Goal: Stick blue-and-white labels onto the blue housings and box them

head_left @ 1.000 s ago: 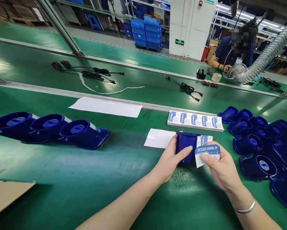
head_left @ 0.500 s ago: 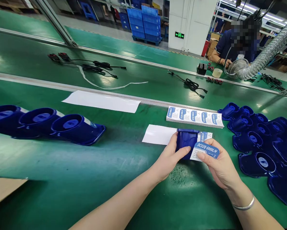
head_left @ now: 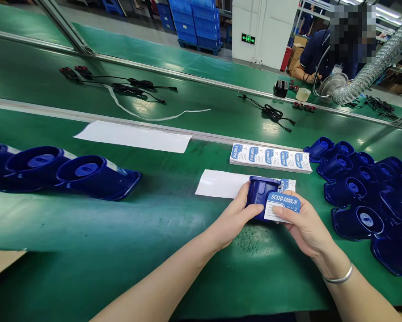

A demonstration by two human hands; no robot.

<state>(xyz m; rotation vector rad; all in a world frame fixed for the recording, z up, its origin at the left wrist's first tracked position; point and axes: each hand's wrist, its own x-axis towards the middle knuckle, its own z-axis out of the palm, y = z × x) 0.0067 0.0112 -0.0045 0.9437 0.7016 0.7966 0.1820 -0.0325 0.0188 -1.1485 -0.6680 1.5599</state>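
Left hand (head_left: 232,219) grips blue housing (head_left: 258,193); right (head_left: 303,223) — label (head_left: 281,206), apparently touching housing.

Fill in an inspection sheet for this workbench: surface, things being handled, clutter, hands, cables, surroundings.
Surface: green worktop, glossy, small specks near the hands.
Things: blue housing and printed label, overlapping in view; contact unclear. More blue housings at both sides; label stack beyond.
Clutter: blank white sheet; thin white strip on the far surface.
Hands: left hand holds the housing; right hand pinches the label.
Cables: black cables in bundles, beyond the rail; none seen at the hands.
Surroundings: person opposite, stacked blue crates.
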